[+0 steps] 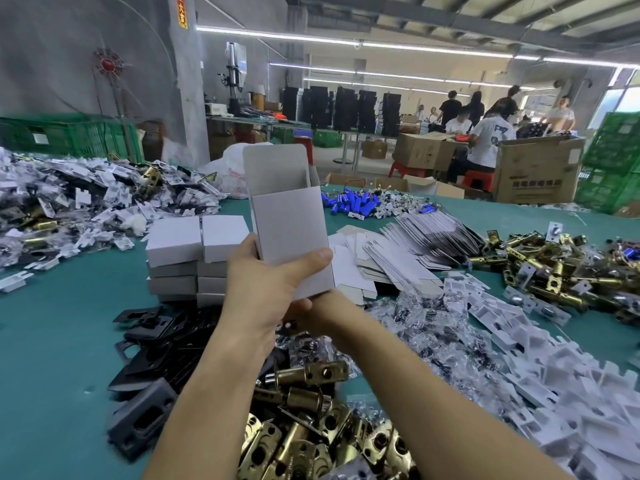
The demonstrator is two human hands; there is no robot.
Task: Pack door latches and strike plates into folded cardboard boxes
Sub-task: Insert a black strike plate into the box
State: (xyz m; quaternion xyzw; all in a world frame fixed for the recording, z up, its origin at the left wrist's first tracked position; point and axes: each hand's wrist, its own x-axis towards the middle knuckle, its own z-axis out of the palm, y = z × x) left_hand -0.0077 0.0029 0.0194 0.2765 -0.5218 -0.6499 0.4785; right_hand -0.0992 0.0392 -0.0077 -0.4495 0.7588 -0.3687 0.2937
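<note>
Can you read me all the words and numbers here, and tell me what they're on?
"大吉", probably; the characters above are cut off: red banner on the pillar.
Brown carton: printed characters, too blurred to read.
White bag: red print, too blurred.
White shirt: dark back print, unreadable.
Held box: blank.

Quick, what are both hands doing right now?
Left hand: holding the cardboard box.
Right hand: at the box's bottom, fingers hidden, cannot tell.
</note>
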